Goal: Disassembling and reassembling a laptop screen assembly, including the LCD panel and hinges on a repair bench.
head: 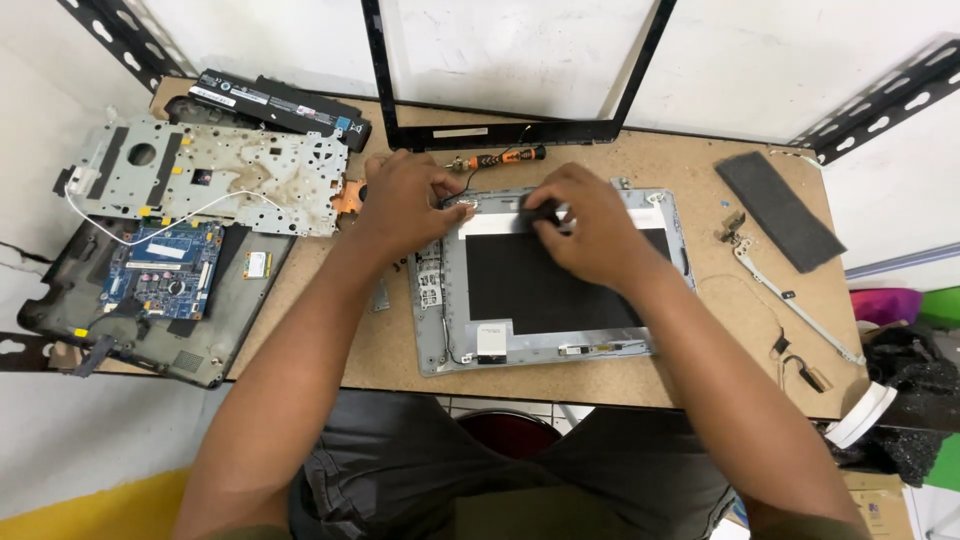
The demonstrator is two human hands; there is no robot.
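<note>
Both hands are up at the far edge of the grey lid shell [555, 345], which lies flat in the middle of the surface [380, 350]. The left hand [405, 205] has its fingers pinched at the shell's far left corner, right by the hinge spot, but I can't tell what's between them. The right hand [585, 225] is pinching something small and dark against the white strip along the shell's far edge.

What could go sideways, I'd say: thin cables run down the shell's left rim, so a hard tug at that corner could tear one. The screwdriver [500, 157] sits just beyond the knuckles, and a nudge could roll it.

Room is tight on the far side, where the black bezel [510, 132] leans against the wall. To the left, the metal plate [215, 175] and the base with its blue board [160, 270] fill the space, with the battery [285, 102] behind them. To the right lie a hinge arm [790, 300] and a dark pad [780, 210]. The shell's near edge sits close to the surface's lip, so it has little space to slide toward the person.
</note>
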